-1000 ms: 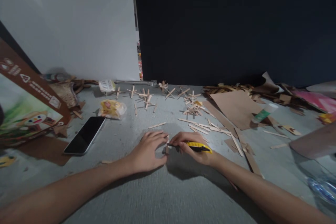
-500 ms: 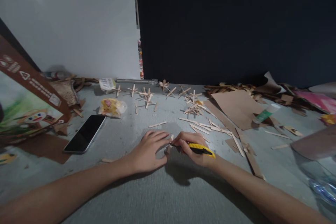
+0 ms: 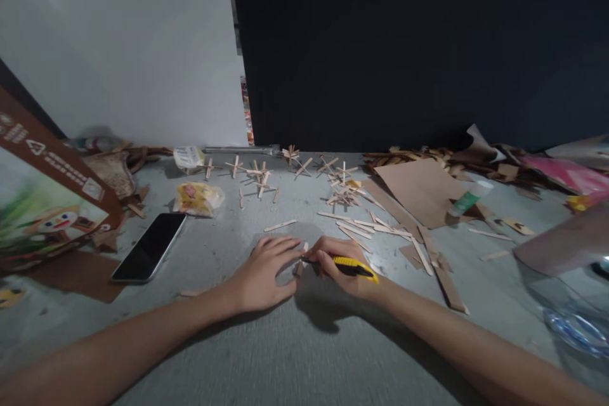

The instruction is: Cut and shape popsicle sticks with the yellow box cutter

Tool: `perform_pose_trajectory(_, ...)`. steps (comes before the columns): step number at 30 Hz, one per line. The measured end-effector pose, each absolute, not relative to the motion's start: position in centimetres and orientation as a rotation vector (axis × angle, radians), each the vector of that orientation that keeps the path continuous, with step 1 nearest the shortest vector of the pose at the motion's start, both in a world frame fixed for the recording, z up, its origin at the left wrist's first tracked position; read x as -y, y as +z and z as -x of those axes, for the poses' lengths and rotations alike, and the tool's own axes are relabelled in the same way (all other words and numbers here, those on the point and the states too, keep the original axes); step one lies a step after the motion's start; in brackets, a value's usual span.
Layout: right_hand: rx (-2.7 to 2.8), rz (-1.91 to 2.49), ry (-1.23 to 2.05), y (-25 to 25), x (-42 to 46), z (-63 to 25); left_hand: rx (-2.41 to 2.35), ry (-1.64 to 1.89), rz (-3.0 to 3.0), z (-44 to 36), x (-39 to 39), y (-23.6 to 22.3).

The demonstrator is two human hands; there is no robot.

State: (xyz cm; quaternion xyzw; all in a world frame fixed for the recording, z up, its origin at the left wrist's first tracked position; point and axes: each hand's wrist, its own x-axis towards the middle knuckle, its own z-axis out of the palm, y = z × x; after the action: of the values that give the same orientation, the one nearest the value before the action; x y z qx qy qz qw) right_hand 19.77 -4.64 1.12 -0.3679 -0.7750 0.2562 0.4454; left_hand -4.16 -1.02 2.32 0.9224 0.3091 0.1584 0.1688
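Note:
My right hand (image 3: 340, 263) is closed around a yellow and black utility knife (image 3: 354, 266), its blade end pointing left. The blade meets a short wooden craft stick (image 3: 299, 266) lying on the grey table between my hands. My left hand (image 3: 269, 273) rests low on the table, index finger and thumb steadying this stick at its two ends, the other fingers stretched forward. The exact contact under the fingertips is partly hidden. Just beyond my hands lies a loose craft stick (image 3: 280, 226), and more loose sticks (image 3: 354, 228) are scattered to the right.
Several crossed-stick pieces (image 3: 261, 177) and a pile of them (image 3: 346, 193) stand farther back. A phone (image 3: 150, 247), a yellow packet (image 3: 197, 198) and a printed box (image 3: 52, 196) are on the left. Cardboard (image 3: 419, 190), a glue stick (image 3: 471, 198) and a tape roll (image 3: 578, 330) lie right.
The whole view has shifted slightly, so the scene sits a little farther left. Both hands, the knife and the stick keep nearly the same positions relative to each other.

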Motion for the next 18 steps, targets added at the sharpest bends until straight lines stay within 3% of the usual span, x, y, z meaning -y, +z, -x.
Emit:
perform_pose_trajectory(9, 1.907, 0.804, 0.449, 0.98, 5.1, -19.85, -0.901, 0.58, -2.602, 4.26, 1.06, 1.76)
perform_pose_trajectory(18, 1.95, 0.825, 0.48, 1.19, 4.99, -19.9, -0.91, 0.514, -2.659, 4.2, 1.02, 1.45)
